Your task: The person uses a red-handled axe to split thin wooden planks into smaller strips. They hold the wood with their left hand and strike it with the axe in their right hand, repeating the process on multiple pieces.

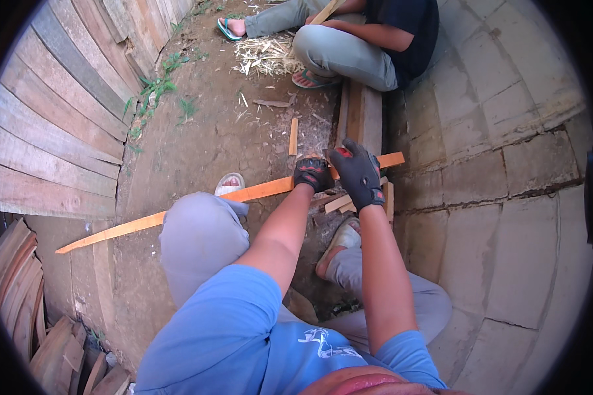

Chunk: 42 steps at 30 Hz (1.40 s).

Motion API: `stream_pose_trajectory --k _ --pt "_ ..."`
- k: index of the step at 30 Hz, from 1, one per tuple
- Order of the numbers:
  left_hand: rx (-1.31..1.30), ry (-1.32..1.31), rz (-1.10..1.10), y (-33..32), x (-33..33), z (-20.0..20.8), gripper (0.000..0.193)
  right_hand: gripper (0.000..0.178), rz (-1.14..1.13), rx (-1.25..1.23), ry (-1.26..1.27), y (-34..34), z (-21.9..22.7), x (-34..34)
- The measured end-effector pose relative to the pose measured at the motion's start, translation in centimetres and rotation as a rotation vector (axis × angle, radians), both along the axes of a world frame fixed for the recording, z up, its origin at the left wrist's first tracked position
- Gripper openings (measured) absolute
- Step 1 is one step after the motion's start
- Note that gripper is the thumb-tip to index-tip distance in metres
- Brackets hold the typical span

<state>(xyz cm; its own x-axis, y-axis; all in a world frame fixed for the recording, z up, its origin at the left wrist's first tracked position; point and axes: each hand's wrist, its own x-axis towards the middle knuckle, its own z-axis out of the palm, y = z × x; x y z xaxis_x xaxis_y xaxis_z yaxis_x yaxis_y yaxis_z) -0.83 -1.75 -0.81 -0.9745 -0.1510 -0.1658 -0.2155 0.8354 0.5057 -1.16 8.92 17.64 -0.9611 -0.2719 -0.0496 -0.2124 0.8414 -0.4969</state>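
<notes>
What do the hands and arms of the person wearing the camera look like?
The left hand and right hand wear dark, nearly black gloves with small red accents. The gloves end around the wrists. Past them, the left forearm and right forearm are bare, and higher up come short blue sleeves.

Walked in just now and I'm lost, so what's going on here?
A person's gloved left hand grips a long wooden strip that slants behind the left knee; the right hand is at it too, though whether it holds a tool is unclear. Ahead, a co-worker sits beside a pile of wood shavings, holding another piece of wood.
</notes>
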Motion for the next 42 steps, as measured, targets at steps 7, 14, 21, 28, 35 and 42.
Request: stream_pose_trajectory --k 7,14,21,28,35,42 --pt "-0.034 -0.111 -0.039 0.2 0.7 2.5 0.054 0.058 -0.114 -0.305 -0.182 8.1 -4.1 6.2" --pt "-0.041 -0.101 -0.029 -0.1 0.2 1.2 0.053 0.059 -0.049 -0.364 -0.209 11.4 -5.9 10.1" --pt "-0.037 -0.108 -0.05 0.3 -0.3 2.2 0.056 0.061 -0.113 -0.387 -0.28 13.9 -8.8 10.8" --pt "-0.022 -0.12 -0.066 0.5 0.1 2.1 0.057 0.053 -0.073 -0.286 -0.14 12.6 -7.5 9.0" --pt "-0.038 -0.08 -0.054 0.3 0.2 2.0 0.05 0.057 -0.047 -0.251 -0.193 10.7 -4.6 9.5" --pt "-0.02 -0.115 -0.057 0.1 0.1 1.7 0.052 0.053 -0.061 -0.264 -0.097 11.0 -6.2 9.2"
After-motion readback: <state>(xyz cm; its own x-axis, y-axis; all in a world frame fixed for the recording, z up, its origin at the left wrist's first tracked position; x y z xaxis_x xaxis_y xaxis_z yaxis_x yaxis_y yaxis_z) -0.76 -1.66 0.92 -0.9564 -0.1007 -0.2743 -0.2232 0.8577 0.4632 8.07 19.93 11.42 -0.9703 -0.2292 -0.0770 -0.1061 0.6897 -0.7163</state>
